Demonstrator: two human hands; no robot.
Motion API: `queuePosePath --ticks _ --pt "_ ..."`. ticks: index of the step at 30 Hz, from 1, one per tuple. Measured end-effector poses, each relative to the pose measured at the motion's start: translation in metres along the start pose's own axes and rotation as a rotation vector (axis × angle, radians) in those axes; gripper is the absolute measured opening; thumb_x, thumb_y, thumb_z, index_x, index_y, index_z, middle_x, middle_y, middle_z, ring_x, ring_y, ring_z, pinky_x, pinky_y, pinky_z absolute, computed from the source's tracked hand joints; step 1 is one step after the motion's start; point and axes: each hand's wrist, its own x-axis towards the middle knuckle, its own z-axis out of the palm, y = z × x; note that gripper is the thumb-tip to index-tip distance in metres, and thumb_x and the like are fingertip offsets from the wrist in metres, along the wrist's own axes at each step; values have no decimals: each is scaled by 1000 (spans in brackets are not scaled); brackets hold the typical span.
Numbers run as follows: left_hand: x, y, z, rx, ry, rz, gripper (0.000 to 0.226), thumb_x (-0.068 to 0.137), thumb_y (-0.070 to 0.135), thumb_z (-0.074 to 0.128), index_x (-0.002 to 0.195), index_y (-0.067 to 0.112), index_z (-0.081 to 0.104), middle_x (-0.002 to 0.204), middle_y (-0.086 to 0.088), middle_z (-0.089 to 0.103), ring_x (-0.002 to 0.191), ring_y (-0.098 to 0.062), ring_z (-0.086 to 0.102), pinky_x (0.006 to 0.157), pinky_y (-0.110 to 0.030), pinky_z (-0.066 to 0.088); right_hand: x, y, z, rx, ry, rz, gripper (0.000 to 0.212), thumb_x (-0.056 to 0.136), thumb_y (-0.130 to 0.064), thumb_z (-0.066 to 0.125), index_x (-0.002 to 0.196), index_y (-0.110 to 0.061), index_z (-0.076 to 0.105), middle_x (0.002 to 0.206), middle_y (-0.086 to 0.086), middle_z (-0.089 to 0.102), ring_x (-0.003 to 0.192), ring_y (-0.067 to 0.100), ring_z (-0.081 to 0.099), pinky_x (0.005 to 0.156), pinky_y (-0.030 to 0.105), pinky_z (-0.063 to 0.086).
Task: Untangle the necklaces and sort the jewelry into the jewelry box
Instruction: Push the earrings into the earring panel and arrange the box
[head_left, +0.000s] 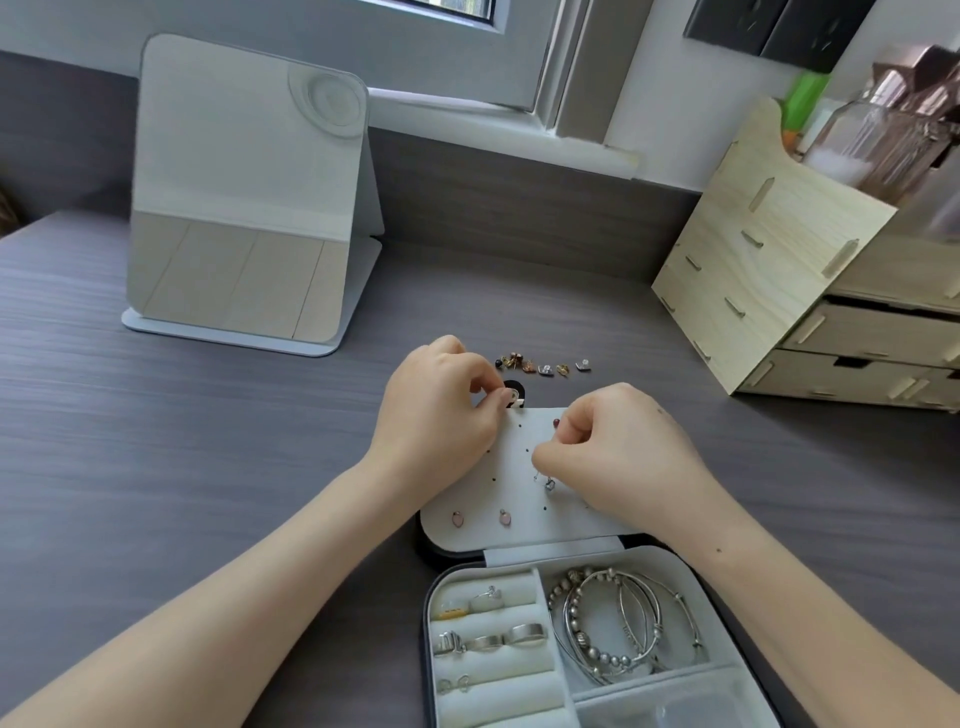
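Note:
The open jewelry box (429, 613) lies near the table's front, with several rings (488, 642) in its rolls and silver bangles (618, 623) in the right compartment. Its white earring flap (519, 499) stands up behind, carrying two pink stud earrings (480, 518) and a silver one (549, 484). My left hand (441, 415) pinches the flap's top left corner by the black snap tab (515, 391). My right hand (618, 452) pinches a small dark red earring (556, 423) against the flap. Several loose earrings (545, 366) lie in a row just beyond.
A white folding mirror (244, 208) stands at the back left. A light wooden drawer organizer (779, 270) with bottles on top fills the right side. The grey wood-grain table (156, 415) runs back to a wall under a window.

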Motion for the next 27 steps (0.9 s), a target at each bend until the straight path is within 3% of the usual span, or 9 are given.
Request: queuePosePath --ticks 5,8,10,17,21,23,27 --pt "-1 0 -2 -37 -12 -47 11 85 27 65 81 19 71 82 5 52 80 -14 49 58 -23 26 2 -3 -1 -75 2 26 30 68 -19 61 47 -14 40 50 0 44 64 25 52 52 24 32" --pt "-1 1 -2 -82 -20 -86 10 84 26 65 81 19 71 82 5 53 79 -12 49 59 -22 26 0 -6 1 -91 -18 30 24 68 -20 61 50 -16 45 56 2 51 73 22 61 55 24 36" --pt "0 1 -3 -119 -26 -117 9 84 24 65 80 19 71 83 4 54 76 -10 48 60 -22 27 -3 -11 3 -147 -35 9 17 70 -22 59 56 -16 50 61 2 53 67 23 54 56 25 38" --pt "1 -2 -5 -232 2 -153 9 83 21 64 75 18 69 81 1 57 67 -3 46 61 -19 34 -2 -17 -9 -416 -187 -235 25 83 -29 53 60 -24 43 63 -8 46 70 16 48 51 23 28" --pt "4 -2 -10 -256 55 -187 12 82 21 64 70 20 66 75 6 54 67 -3 47 61 -11 33 9 -8 -22 -146 -299 -219 20 83 -34 65 66 -23 60 56 -9 49 49 3 40 48 17 32" --pt "6 -3 -13 -274 82 -208 14 81 20 64 67 22 64 72 9 52 66 -1 47 59 -9 32 10 -1 -21 3 -263 -169 18 83 -31 66 69 -21 66 57 -7 57 48 1 44 48 13 35" --pt "9 -5 -14 -291 112 -234 14 81 19 64 67 21 65 71 10 51 63 -2 47 58 -12 32 3 6 -11 54 -223 -121 18 82 -27 68 67 -17 69 55 -9 59 48 -2 46 49 13 36"
